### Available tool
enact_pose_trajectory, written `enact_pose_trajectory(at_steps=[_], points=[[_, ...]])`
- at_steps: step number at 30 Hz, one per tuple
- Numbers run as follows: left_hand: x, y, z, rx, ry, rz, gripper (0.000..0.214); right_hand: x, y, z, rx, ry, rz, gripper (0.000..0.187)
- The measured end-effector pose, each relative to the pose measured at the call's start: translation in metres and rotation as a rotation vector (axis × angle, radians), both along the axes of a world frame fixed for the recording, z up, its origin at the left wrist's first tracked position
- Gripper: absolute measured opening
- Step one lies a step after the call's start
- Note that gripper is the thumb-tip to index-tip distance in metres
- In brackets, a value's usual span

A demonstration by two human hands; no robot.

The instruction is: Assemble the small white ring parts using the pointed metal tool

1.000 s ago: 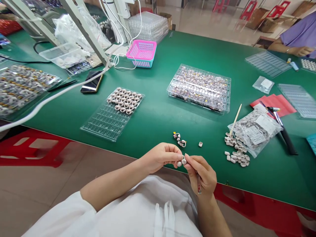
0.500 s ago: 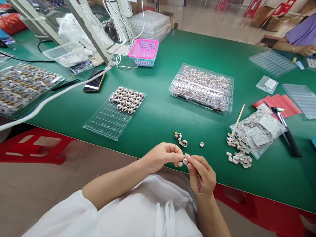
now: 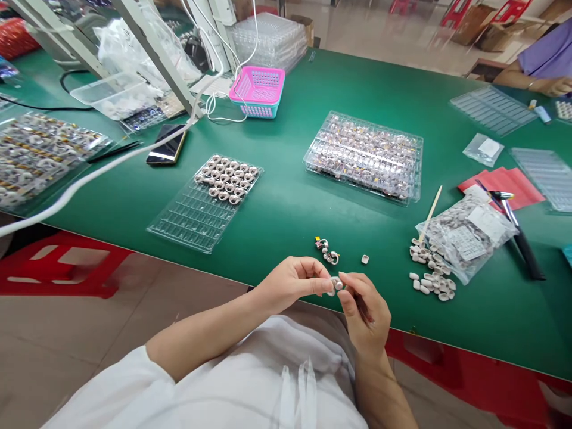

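Observation:
Close to the front edge of the table, my left hand pinches a small pale rounded part that looks like an earbud shell. My right hand has its thumb and forefinger closed on the right side of the same part. Its other fingers are curled, and what lies in the palm is hidden. Just beyond my hands lie two small ring-shaped assemblies with bits of yellow and pink on them. A single pale cap sits to their right.
Left of centre is a clear tray partly filled with rows of pale ring-shaped parts. Filled stacked trays stand further back. Loose pale caps, a plastic bag and a black-handled tool lie right. A co-worker's hand shows far right.
My right thumb and forefinger have opened slightly and shifted round the pale part, which is turned differently. The reddish bit seen under my right palm is now mostly hidden. My left hand stays nearly still.

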State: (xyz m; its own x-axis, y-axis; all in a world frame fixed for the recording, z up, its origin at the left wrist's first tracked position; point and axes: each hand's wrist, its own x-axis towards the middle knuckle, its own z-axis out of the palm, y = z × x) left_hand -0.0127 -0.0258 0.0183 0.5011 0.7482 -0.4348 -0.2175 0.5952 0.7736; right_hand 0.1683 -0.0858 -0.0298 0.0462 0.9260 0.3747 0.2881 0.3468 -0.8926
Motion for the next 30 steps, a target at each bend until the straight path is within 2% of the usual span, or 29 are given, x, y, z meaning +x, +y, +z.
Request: enact_pose_trajectory(at_steps=[9,12,16,23,26,30], points=[[0.000,-0.003,0.003,0.007,-0.032,-0.017,0.030,-0.003,0.001,-0.002,-0.035,0.114,0.011,0.022],[0.000,-0.005,0.003,0.058,-0.002,0.002,0.030,-0.003,0.000,-0.001,-0.037,0.101,0.010,0.023],[-0.001,-0.009,0.003,0.236,0.105,0.016,0.025,-0.004,0.000,0.000,-0.032,0.091,0.007,0.023],[-0.001,-0.013,0.007,0.683,0.281,0.046,0.013,-0.004,0.000,-0.001,-0.050,0.114,0.039,0.026],[-0.001,-0.014,0.005,0.766,0.318,0.064,0.013,-0.004,-0.001,-0.003,-0.052,0.112,0.044,0.027],[0.000,-0.014,0.004,0.794,0.352,0.072,0.014,-0.005,0.000,-0.003,-0.069,0.091,0.033,0.027]])
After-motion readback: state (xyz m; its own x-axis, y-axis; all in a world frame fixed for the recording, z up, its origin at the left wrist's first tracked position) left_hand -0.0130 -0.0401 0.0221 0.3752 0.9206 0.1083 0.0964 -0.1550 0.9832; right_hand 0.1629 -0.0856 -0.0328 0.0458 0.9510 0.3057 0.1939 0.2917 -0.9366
